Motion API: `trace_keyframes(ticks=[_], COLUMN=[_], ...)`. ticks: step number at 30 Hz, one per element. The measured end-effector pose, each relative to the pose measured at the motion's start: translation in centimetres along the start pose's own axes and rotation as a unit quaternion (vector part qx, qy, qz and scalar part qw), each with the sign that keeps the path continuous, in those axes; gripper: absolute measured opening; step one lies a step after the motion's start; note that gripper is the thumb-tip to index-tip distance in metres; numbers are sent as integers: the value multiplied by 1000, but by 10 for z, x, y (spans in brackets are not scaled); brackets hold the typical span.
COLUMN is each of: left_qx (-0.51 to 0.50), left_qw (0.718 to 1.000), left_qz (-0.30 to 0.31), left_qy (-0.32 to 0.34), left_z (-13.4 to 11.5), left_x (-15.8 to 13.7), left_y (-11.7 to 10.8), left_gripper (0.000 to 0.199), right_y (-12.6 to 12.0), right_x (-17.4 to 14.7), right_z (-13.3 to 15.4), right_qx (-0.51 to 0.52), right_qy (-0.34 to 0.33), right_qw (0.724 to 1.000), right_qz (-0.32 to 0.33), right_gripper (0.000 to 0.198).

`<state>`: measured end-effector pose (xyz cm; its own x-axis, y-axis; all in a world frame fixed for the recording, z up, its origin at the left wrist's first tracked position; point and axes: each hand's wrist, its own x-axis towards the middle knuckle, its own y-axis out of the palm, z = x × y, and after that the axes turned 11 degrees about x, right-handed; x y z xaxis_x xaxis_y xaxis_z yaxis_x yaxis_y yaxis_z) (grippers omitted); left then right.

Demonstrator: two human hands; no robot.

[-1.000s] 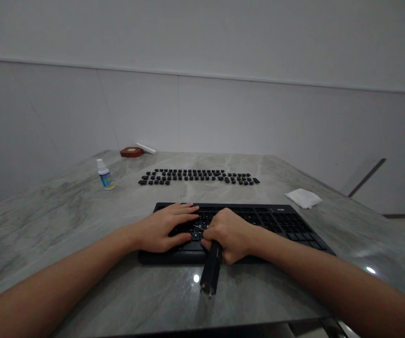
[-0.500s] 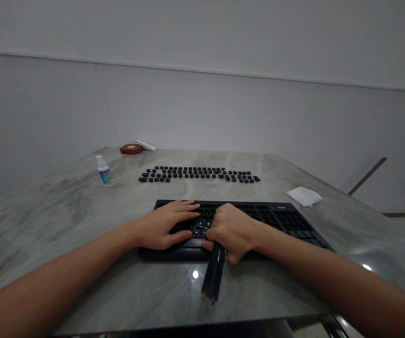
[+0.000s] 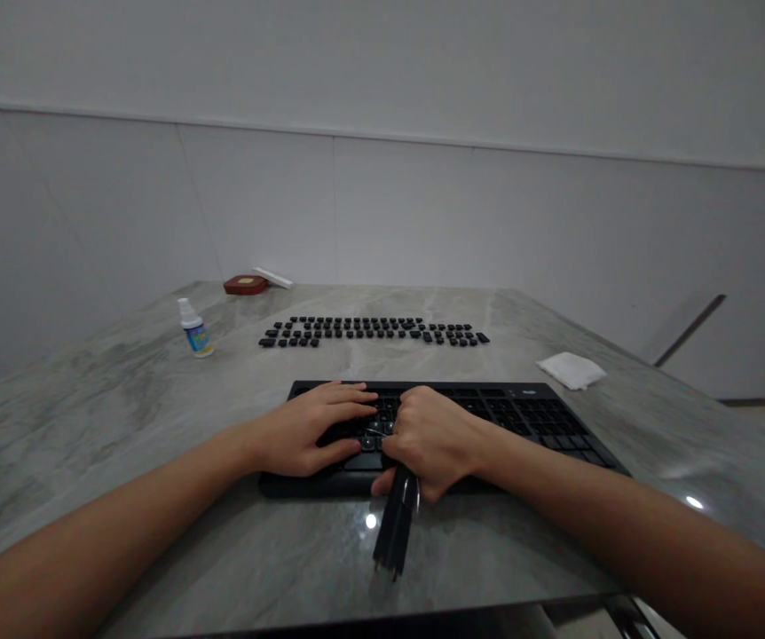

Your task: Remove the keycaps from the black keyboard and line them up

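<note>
A black keyboard [image 3: 356,485] lies near the front of the table, its middle partly covered by my hands. My left hand [image 3: 309,428] rests flat on its left half, fingers spread over the keys and holding nothing. Wrapped around a black keycap puller [image 3: 396,524] is my right hand [image 3: 432,439], closed over the middle of the keyboard. The puller's handle sticks out below the fist toward me, with small prongs at its end. Thin wires show over the keys left of the fist; their tips are hard to make out. Beyond the keyboard, loose black keycaps [image 3: 369,328] lie in rows.
A white spray bottle [image 3: 194,328] with a blue label stands at the left. Behind it are a dark red case [image 3: 245,285] and a thin white object [image 3: 272,278]. A folded white cloth or tissue [image 3: 571,370] lies at the right. The grey marble table [image 3: 90,408] reaches the wall.
The puller's handle end has swung slightly to the left as my right fist turned a little. My left hand stays in place. The view has shifted slightly.
</note>
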<state>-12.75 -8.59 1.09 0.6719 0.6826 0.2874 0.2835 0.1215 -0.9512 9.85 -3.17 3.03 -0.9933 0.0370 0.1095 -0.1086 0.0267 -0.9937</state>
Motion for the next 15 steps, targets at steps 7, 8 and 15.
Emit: trace_keyframes(ticks=[7,8,15], left_qx=[-37,-41,-36], left_qw=[999,998,995], left_qz=[-30,-34,-69], left_qy=[25,30,65], left_z=[-4,-5,-7], left_x=[1,1,4], left_y=[-4,-5,-7], left_gripper=[35,34,25], right_y=[-5,-5,2], right_x=[0,0,1], right_z=[-3,-3,-3], right_qx=[-9,-8,33], right_qy=[2,4,34], right_qw=[1000,1000,999], right_qz=[25,26,-7], right_gripper=[53,53,54])
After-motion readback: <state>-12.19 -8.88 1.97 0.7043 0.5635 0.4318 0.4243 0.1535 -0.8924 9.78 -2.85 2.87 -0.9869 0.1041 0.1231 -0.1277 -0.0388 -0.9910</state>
